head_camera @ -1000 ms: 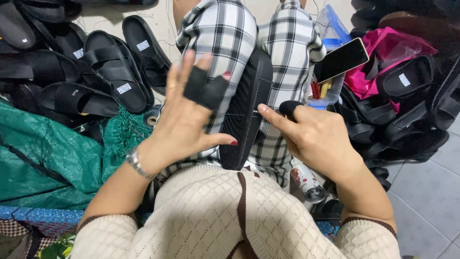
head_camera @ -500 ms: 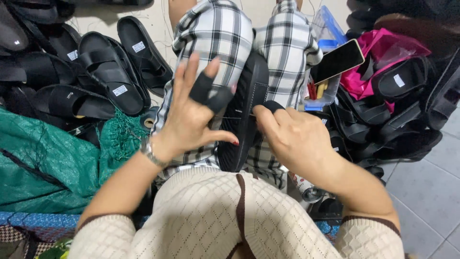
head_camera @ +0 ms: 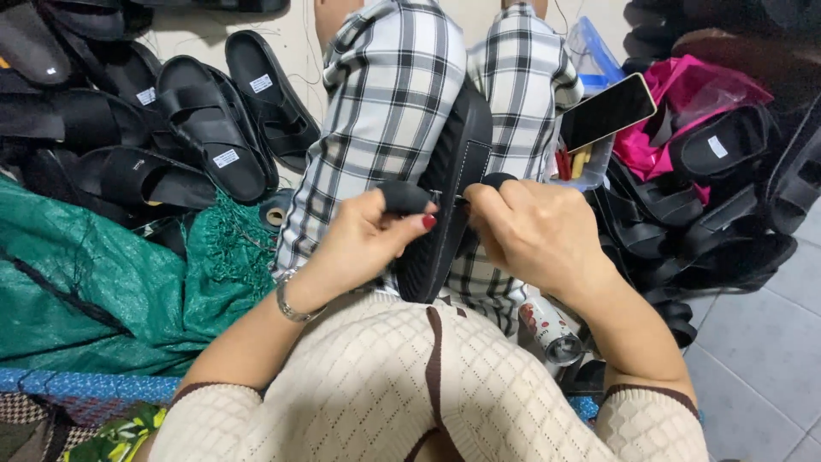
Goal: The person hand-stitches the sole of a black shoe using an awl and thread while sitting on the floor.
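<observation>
A black sandal sole [head_camera: 445, 197] is held on edge between the knees, on the checked trousers [head_camera: 376, 111]. One end of a black strap [head_camera: 404, 197] is pinched by the left hand [head_camera: 363, 239], fingers closed around it. The other end is gripped by the right hand [head_camera: 534, 235] against the sole. Finished black sandals [head_camera: 205, 128] are piled on the floor at the left, and a smartphone [head_camera: 609, 111] is seen at the right.

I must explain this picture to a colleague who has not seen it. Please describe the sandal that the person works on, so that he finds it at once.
Start at the checked trousers in the middle. Between the knees stands a black sandal sole, on its edge, with the left hand and right hand pinching at its side. Unlike the sandals lying flat on the floor, it is upright and held.
</observation>
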